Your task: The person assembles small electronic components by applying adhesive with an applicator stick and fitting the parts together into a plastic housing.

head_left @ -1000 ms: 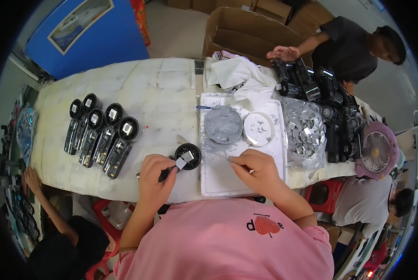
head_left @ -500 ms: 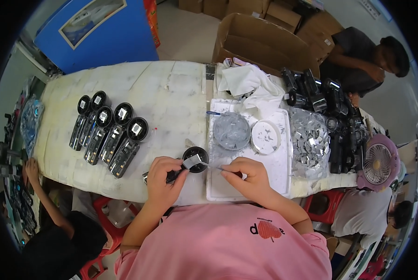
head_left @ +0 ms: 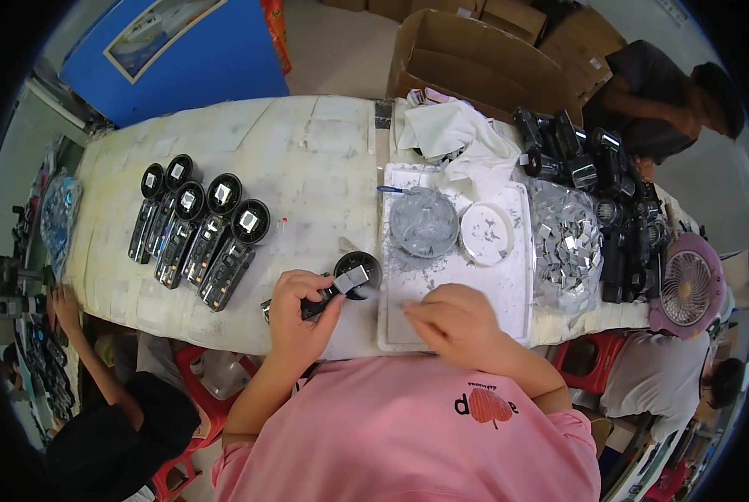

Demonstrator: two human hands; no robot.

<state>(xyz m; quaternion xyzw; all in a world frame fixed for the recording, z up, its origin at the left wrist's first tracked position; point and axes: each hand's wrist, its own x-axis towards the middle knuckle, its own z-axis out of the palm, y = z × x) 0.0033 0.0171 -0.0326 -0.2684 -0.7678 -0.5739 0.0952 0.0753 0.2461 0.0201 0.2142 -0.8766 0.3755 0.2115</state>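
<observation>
My left hand [head_left: 301, 305] is closed, pinching a small square silver metal plate [head_left: 352, 279] between thumb and fingers. Under that hand lies a black handheld device with a round cup-like head [head_left: 366, 265]; the fingers hide most of its handle. To the right, over the edge of a white tray [head_left: 408, 339], my right hand [head_left: 454, 322] is closed in a pinch. A thin blurred streak shows near the plate; what the right fingers hold is too smeared to name. In the tray stand a bowl of grey paste [head_left: 424, 224] and a white round dish [head_left: 485, 235] with grey smears.
Several black devices with round heads [head_left: 224, 194] lie in rows at the left. Right of the tray are a plastic bag of small silver plates [head_left: 565, 251], piled black housings [head_left: 613, 184] and a pink fan [head_left: 688, 284]. A white cloth [head_left: 458, 138] lies behind the tray. Co-workers sit nearby.
My right hand has drawn slightly right and down, away from the plate. In my left fingers the plate now tilts differently and sits closer over the device's round head. The view has shifted slightly.
</observation>
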